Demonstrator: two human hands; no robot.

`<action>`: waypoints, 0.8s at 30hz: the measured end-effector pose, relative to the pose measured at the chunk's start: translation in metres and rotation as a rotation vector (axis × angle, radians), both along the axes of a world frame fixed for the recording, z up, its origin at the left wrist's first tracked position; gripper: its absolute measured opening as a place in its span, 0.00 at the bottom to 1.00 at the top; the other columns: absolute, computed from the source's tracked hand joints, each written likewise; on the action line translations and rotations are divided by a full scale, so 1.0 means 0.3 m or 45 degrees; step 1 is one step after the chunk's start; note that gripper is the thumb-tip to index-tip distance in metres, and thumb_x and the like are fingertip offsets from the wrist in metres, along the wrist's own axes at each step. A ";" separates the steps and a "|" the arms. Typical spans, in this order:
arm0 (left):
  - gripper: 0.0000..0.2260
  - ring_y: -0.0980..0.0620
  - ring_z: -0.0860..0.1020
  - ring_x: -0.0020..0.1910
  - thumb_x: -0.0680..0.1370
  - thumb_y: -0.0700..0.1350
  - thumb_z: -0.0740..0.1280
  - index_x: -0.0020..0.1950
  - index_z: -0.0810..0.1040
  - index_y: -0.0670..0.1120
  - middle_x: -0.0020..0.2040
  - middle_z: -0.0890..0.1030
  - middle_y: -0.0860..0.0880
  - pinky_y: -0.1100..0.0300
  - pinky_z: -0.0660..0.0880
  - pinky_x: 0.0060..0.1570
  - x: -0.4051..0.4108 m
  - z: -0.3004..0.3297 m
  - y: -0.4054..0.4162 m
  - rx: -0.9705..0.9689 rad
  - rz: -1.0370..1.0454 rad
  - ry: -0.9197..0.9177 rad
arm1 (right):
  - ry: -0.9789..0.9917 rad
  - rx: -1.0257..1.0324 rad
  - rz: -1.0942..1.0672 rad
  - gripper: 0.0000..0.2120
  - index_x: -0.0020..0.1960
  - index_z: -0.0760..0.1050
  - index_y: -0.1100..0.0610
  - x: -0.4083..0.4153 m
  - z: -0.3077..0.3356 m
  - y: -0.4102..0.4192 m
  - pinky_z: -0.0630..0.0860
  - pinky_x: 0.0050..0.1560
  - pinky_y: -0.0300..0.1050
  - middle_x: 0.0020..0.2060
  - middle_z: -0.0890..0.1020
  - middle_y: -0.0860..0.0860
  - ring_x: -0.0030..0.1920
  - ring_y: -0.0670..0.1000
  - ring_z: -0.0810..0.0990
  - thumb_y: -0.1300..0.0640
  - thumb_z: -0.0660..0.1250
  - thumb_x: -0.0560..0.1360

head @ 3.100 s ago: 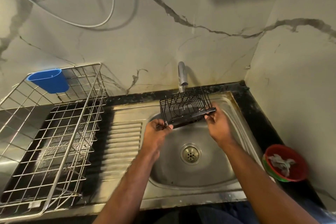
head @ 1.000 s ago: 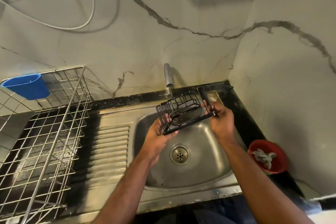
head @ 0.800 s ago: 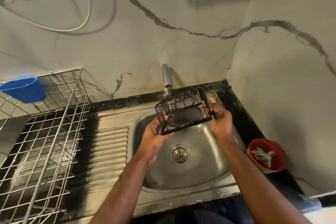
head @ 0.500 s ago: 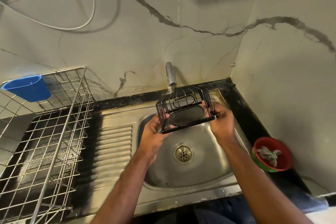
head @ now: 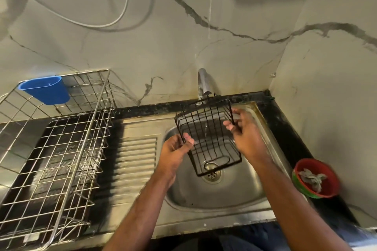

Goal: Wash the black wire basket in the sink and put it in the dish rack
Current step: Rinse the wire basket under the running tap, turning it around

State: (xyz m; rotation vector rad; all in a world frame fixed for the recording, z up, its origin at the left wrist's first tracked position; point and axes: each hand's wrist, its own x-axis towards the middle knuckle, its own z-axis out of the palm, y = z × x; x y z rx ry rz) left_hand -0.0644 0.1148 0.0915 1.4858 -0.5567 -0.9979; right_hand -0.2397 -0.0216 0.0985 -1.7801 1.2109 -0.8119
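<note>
Dish rack (head: 61, 149) stands empty at left. Left hand (head: 175, 149) pinches the black wire basket (head: 206, 136), newly turned on end under the tap (head: 204, 83) over the sink (head: 224, 199); right hand (head: 244, 130), blurred, seems to grip its far edge. Rinsing continues.

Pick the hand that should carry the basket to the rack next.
Left hand, probably: it already grips the basket at its left edge, and the rack stands on that side of the sink. The right hand would have to cross over.
</note>
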 end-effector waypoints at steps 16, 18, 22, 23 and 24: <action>0.15 0.38 0.72 0.69 0.81 0.47 0.69 0.66 0.77 0.43 0.61 0.81 0.46 0.38 0.66 0.71 -0.016 -0.018 -0.019 0.060 0.079 0.050 | 0.138 0.168 0.053 0.26 0.77 0.59 0.39 0.011 -0.052 0.024 0.73 0.67 0.56 0.65 0.80 0.50 0.63 0.50 0.79 0.47 0.62 0.82; 0.15 0.43 0.74 0.68 0.82 0.47 0.67 0.68 0.76 0.45 0.60 0.81 0.48 0.42 0.67 0.71 -0.025 -0.012 -0.028 0.098 0.019 0.029 | 0.163 0.168 0.057 0.25 0.76 0.61 0.39 0.004 -0.044 0.015 0.78 0.60 0.53 0.62 0.81 0.49 0.57 0.47 0.82 0.48 0.63 0.82; 0.15 0.44 0.75 0.68 0.82 0.50 0.67 0.67 0.75 0.46 0.65 0.80 0.48 0.43 0.68 0.71 -0.038 -0.016 -0.044 0.141 -0.034 0.003 | 0.159 0.178 0.057 0.25 0.77 0.63 0.44 -0.026 -0.041 0.003 0.76 0.44 0.37 0.53 0.84 0.45 0.48 0.44 0.83 0.54 0.63 0.82; 0.18 0.42 0.74 0.69 0.81 0.52 0.68 0.69 0.75 0.46 0.66 0.79 0.46 0.41 0.68 0.72 -0.043 -0.014 -0.045 0.126 -0.031 0.003 | 0.152 0.176 0.046 0.25 0.77 0.64 0.45 -0.034 -0.039 -0.001 0.77 0.43 0.37 0.53 0.84 0.45 0.47 0.45 0.83 0.54 0.63 0.82; 0.21 0.39 0.74 0.69 0.80 0.55 0.70 0.69 0.75 0.46 0.67 0.79 0.44 0.38 0.68 0.72 -0.048 -0.008 -0.046 0.101 -0.032 0.015 | 0.149 0.177 0.032 0.24 0.77 0.64 0.46 -0.040 -0.036 -0.005 0.78 0.44 0.38 0.53 0.84 0.46 0.47 0.45 0.83 0.54 0.63 0.82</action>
